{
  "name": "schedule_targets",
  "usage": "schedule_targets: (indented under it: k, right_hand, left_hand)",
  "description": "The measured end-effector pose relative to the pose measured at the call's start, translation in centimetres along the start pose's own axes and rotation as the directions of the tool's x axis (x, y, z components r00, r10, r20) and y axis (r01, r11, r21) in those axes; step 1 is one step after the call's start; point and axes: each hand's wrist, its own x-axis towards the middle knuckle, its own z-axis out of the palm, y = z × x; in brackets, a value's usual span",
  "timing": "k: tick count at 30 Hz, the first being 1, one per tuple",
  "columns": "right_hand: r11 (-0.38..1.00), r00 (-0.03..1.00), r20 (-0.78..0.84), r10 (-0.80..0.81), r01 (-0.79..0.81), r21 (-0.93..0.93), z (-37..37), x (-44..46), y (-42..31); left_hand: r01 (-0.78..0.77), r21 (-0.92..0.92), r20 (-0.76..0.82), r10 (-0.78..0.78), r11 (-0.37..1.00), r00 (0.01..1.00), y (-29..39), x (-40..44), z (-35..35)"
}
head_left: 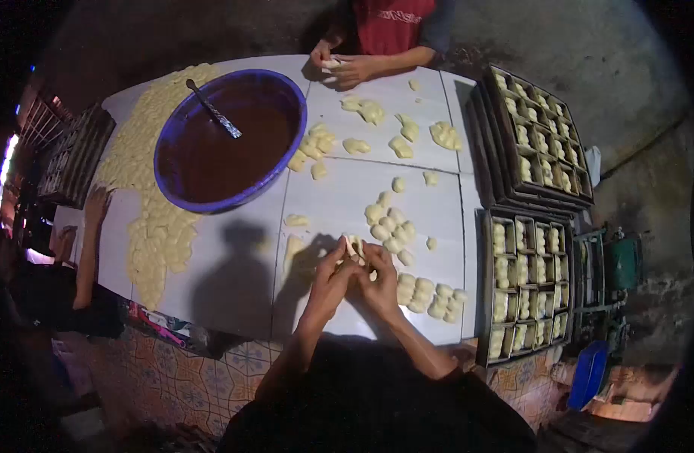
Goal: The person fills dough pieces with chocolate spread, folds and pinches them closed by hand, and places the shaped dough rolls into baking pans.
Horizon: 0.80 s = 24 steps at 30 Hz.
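Piece of dough (353,246) held up over the near side of the table (324,192), in front of the body, pinched at the fingertips of both hands. The left hand (330,281) is set on its left side, the right hand (377,281) on its right; neither is clearly nearer. Fingers of both are curled in, with hardly more than the dough's thickness left between them; the lower part of the piece is covered by them. Its long axis seems to be pointed away from the body, with a slight slant; a darker patch is seen inside the fold, too small to be identified.

Just beyond and to the right of the fingertips, a cluster of dough balls (392,228) is laid. Nearer the body, beside the right hand, joined rows of dough (415,294) are lined up, with a divided tray (486,302) placed farther right. The bowl (211,208) of brown filling is kept well apart, to the left.
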Motion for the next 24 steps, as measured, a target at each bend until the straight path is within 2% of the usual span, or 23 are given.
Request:
schedule_targets:
  k: [1, 3, 5, 6, 7, 8, 9, 10, 11, 12, 13, 15, 17, 18, 19, 20, 21, 22, 23, 24]
  right_hand:
    - [0.961, 0.986, 0.044, -0.164, 0.169, -0.220, -0.8, -0.5, -0.2]
    - [0.895, 0.942, 0.128, -0.309, 0.333, -0.298, -2.2, -0.9, 0.3]
    - [0.971, 0.965, 0.114, -0.235, 0.239, -0.024, -3.7, -1.1, -0.4]
    - [0.974, 0.992, 0.002, -0.130, 0.127, 0.189, -3.7, -1.3, -0.4]
    - [0.949, 0.993, -0.081, -0.080, 0.101, 0.299, -3.8, -1.4, -0.2]
    - [0.940, 0.998, -0.048, -0.048, 0.061, 0.336, -4.3, -1.7, -0.5]
    - [0.928, 1.000, -0.014, -0.018, 0.022, 0.373, -4.7, -2.0, -0.9]
    - [0.948, 0.994, 0.028, -0.105, 0.092, 0.306, -4.8, -2.4, -0.9]
    - [0.973, 0.995, 0.079, -0.064, 0.045, 0.225, -4.9, -3.0, -1.3]
    - [0.990, 0.992, 0.127, -0.017, -0.002, 0.141, -5.2, -3.8, -1.9]
    - [0.997, 0.985, 0.169, 0.037, -0.046, 0.054, -5.3, -4.4, -2.3]
    - [0.982, 0.993, 0.052, 0.104, -0.110, 0.150, -5.1, -5.0, 0.1]
    - [0.953, 0.978, -0.064, 0.200, -0.179, 0.246, -4.5, -5.4, 0.7]
    - [0.955, 0.980, -0.070, 0.184, -0.161, 0.249, -4.6, -5.4, 0.7]
    - [0.995, 0.994, -0.045, 0.097, -0.095, 0.034, -5.1, -4.9, 0.6]
    - [0.958, 0.971, 0.041, 0.236, -0.239, 0.159, -5.5, -4.8, 1.3]
    - [0.884, 0.924, 0.140, 0.356, -0.381, 0.269, -6.1, -4.6, 2.1]
    - [0.669, 0.721, 0.506, 0.473, -0.668, 0.327, -8.0, -3.5, 0.5]
    - [0.395, 0.539, 0.698, 0.472, -0.837, 0.379, -8.4, -3.6, 1.4]
    - [0.517, 0.604, 0.665, 0.440, -0.775, 0.362, -9.1, -3.7, 1.7]
  left_hand:
    - [-0.094, 0.161, 0.014, 0.093, 0.983, 0.996, -0.7, -0.4, -0.3]
    - [-0.291, 0.457, 0.096, 0.278, 0.841, 0.956, -1.7, -0.6, -0.5]
    - [-0.273, 0.331, 0.110, 0.250, 0.903, 0.962, -2.3, -1.2, -0.1]
    - [-0.231, 0.277, 0.125, 0.204, 0.932, 0.971, -2.5, -1.6, -0.1]
    - [-0.185, 0.224, 0.140, 0.156, 0.957, 0.978, -2.5, -2.0, 0.1]
    - [-0.074, -0.003, 0.144, 0.074, 0.997, 0.987, -2.0, -2.6, 0.8]
    - [-0.044, 0.033, 0.133, 0.039, 0.998, 0.990, -1.9, -3.0, 1.0]
    - [-0.015, 0.069, 0.120, 0.006, 0.998, 0.993, -1.9, -3.2, 1.1]
    - [0.015, 0.103, 0.106, -0.026, 0.995, 0.994, -1.9, -3.4, 1.2]
    - [0.087, 0.056, 0.140, -0.094, 0.995, 0.986, -3.5, -2.8, 0.6]
    - [0.087, 0.015, 0.096, -0.088, 0.996, 0.991, -3.9, -3.2, 1.0]
    - [0.079, -0.070, 0.002, -0.079, 0.994, 0.997, -4.8, -3.7, 2.1]
    - [-0.151, 0.159, 0.074, 0.141, 0.976, 0.987, -5.8, -3.2, 1.9]
    - [-0.264, 0.208, 0.107, 0.246, 0.942, 0.963, -6.1, -3.1, 1.9]
    - [-0.373, 0.251, 0.146, 0.346, 0.893, 0.927, -6.0, -3.0, 2.0]
    - [-0.363, 0.257, 0.169, 0.328, 0.896, 0.929, -5.5, -3.1, 2.1]
    - [-0.418, 0.199, 0.228, 0.373, 0.886, 0.899, -5.1, -3.0, 2.2]
    - [-0.368, 0.131, 0.313, 0.313, 0.921, 0.897, -5.1, -2.9, 1.9]
    - [-0.306, 0.069, 0.398, 0.255, 0.950, 0.881, -4.9, -2.9, 1.6]
    - [-0.203, -0.100, 0.388, 0.226, 0.974, 0.894, -4.5, -3.4, 2.1]
